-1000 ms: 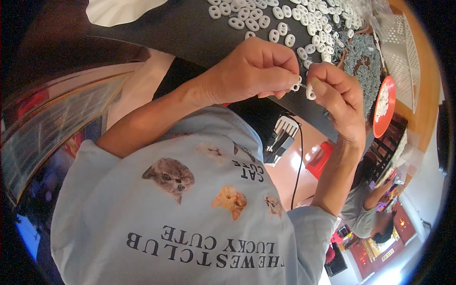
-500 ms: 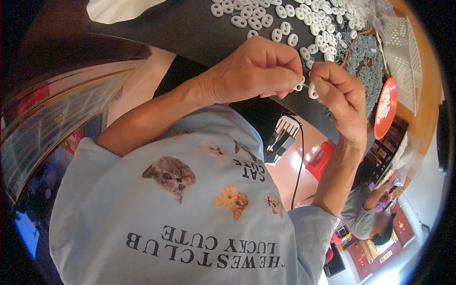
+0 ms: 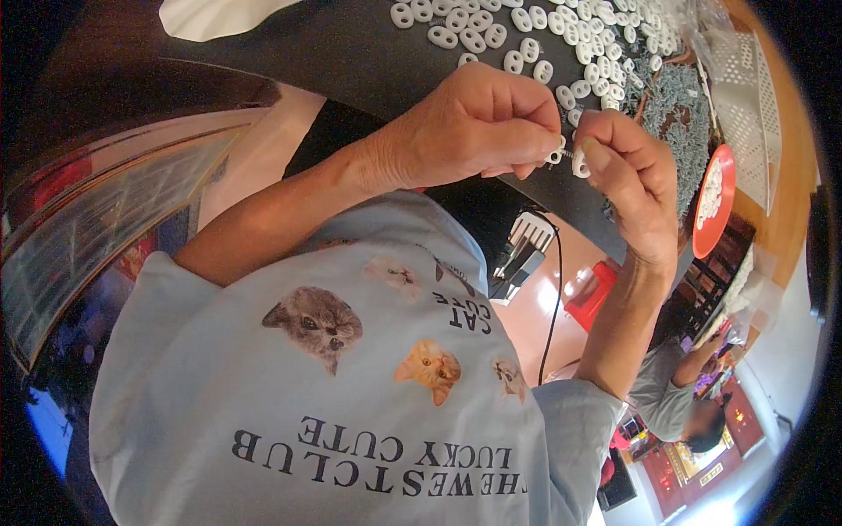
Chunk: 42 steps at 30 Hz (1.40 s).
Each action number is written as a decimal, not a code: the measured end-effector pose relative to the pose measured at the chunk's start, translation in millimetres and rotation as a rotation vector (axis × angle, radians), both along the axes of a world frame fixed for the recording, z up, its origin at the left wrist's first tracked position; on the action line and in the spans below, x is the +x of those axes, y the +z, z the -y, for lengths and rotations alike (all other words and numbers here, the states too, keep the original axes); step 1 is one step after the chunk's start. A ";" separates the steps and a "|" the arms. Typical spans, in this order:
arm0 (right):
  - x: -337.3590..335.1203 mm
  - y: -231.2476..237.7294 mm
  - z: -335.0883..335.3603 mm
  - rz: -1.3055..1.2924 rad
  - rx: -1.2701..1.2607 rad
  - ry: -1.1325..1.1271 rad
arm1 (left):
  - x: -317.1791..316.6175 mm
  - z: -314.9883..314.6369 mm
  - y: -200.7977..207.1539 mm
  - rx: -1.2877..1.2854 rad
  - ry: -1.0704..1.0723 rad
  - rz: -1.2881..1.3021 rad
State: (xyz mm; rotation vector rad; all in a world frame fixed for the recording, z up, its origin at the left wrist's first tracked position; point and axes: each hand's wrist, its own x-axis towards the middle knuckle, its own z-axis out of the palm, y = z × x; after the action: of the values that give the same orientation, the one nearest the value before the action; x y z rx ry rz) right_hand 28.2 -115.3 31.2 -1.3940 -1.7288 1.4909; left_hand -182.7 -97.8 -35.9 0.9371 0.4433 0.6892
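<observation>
Fingertips pinched, my left hand (image 3: pixel 495 123) holds a small white cord-lock part with holes (image 3: pixel 555 156). Opposite it, my right hand (image 3: pixel 633 171) grips a white oval two-hole cord-lock shell (image 3: pixel 580 162) between thumb and bent fingers. A small metal spring (image 3: pixel 567 154) bridges the narrow gap between the two parts. Both hands are above the near edge of the dark table (image 3: pixel 351 66). Beyond them lie many white oval cord-lock pieces (image 3: pixel 529 49), spread loosely across the tabletop.
A heap of grey springs (image 3: pixel 680 110) lies right of the white pieces. Beside it are an orange-red dish of small white parts (image 3: pixel 714 195) and a perforated white basket (image 3: pixel 745 105). A red stool (image 3: pixel 594 298) stands below; another person (image 3: pixel 671 386) is at the lower right.
Both hands keep their pinch and hardly move. The two white parts stay close together with the spring between them, shifted only very slightly.
</observation>
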 end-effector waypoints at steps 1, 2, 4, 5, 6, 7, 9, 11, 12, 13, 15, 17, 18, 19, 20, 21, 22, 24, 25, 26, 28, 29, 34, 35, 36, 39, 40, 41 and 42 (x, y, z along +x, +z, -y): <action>-0.4 0.1 0.2 -0.004 -0.007 -0.006 | -0.1 -0.1 0.0 -0.005 0.000 0.006; -0.6 0.1 0.1 -0.008 -0.014 -0.012 | -0.1 -0.2 0.1 -0.006 0.001 0.006; -0.6 0.8 0.0 -0.021 -0.029 -0.013 | 0.1 -0.4 0.3 -0.001 -0.002 0.008; -0.8 1.0 0.1 -0.034 -0.044 -0.014 | 0.1 -0.1 -0.1 -0.002 -0.002 0.007; -1.2 0.7 -0.1 -0.034 -0.045 -0.014 | 0.2 0.3 -0.5 -0.001 -0.004 0.011; -1.9 0.3 -0.5 -0.023 -0.045 -0.011 | 0.1 0.6 -0.8 0.000 -0.007 0.016; -4.3 0.3 -0.9 -0.010 -0.047 -0.008 | -0.1 0.2 0.8 0.003 -0.011 0.007; -7.3 0.7 -1.0 -0.005 -0.027 -0.006 | -0.3 0.1 0.7 0.006 -0.015 -0.003; -7.6 1.0 -1.4 -0.005 -0.028 -0.005 | -0.2 0.2 -0.1 0.011 -0.012 0.005; -7.9 1.2 -1.9 -0.003 -0.027 -0.002 | -0.1 0.2 -0.6 0.016 -0.008 0.014; -8.2 0.8 -1.8 -0.001 -0.028 0.000 | -0.1 0.3 0.2 0.009 -0.008 0.010; -8.3 -0.9 -0.8 -0.041 -0.038 -0.014 | 0.1 0.4 0.2 0.002 -0.007 0.006; -8.4 -1.1 -0.4 -0.040 -0.039 -0.014 | 0.3 0.4 0.0 -0.003 -0.007 0.014; -8.4 -1.2 0.1 -0.059 -0.048 -0.025 | 0.5 0.4 -0.2 -0.007 -0.007 0.021; -8.5 -0.9 0.4 -0.078 -0.058 -0.036 | 0.4 0.4 -0.3 -0.007 -0.006 0.022; -8.3 -0.9 0.6 -0.078 -0.058 -0.035 | 0.3 0.6 -0.8 -0.007 -0.005 0.028; -7.9 -0.9 0.8 -0.093 -0.073 -0.051 | 0.2 0.7 -1.1 -0.007 -0.003 0.035; -7.0 0.2 0.9 -0.107 -0.088 -0.065 | 1.7 0.8 -1.6 -0.006 0.002 0.042; -6.7 1.8 1.1 -0.092 -0.078 -0.054 | 2.0 0.8 -1.7 -0.005 0.005 0.048; -6.7 2.7 1.4 -0.076 -0.067 -0.046 | 1.7 1.0 -1.6 -0.005 0.005 0.048; -10.6 1.0 1.9 -0.072 -0.035 -0.046 | 1.2 1.5 -1.3 -0.014 0.010 0.048; -12.7 0.9 2.1 -0.065 -0.003 -0.043 | 0.7 1.9 -1.6 -0.013 0.011 0.051; -12.6 -1.5 2.2 -0.073 -0.023 -0.060 | 0.4 1.6 -2.1 -0.016 0.013 0.067; -12.8 -2.2 2.2 -0.083 -0.019 -0.065 | 0.5 1.8 -2.0 -0.016 0.013 0.067; -12.7 -2.3 2.3 -0.083 -0.020 -0.065 | 0.7 2.1 -1.9 -0.009 0.021 0.061; -12.0 -2.4 3.3 -0.113 -0.070 -0.098 | 1.9 2.9 -3.0 0.005 0.037 0.056; -10.9 -2.4 3.9 -0.082 -0.075 -0.110 | 2.6 3.2 -3.6 0.012 0.046 0.057; -12.6 -2.0 2.9 -0.053 -0.080 -0.118 | 3.2 3.1 -4.5 0.012 0.048 0.056; -17.3 -1.2 4.6 -0.054 -0.080 -0.116 | 4.0 2.9 -5.2 0.011 0.072 0.050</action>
State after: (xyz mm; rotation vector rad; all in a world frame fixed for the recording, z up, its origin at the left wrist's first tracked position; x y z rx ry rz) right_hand 10.9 -119.9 30.0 -1.4542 -1.5440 1.5343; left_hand -178.6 -100.7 -41.1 0.9153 0.4307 0.7798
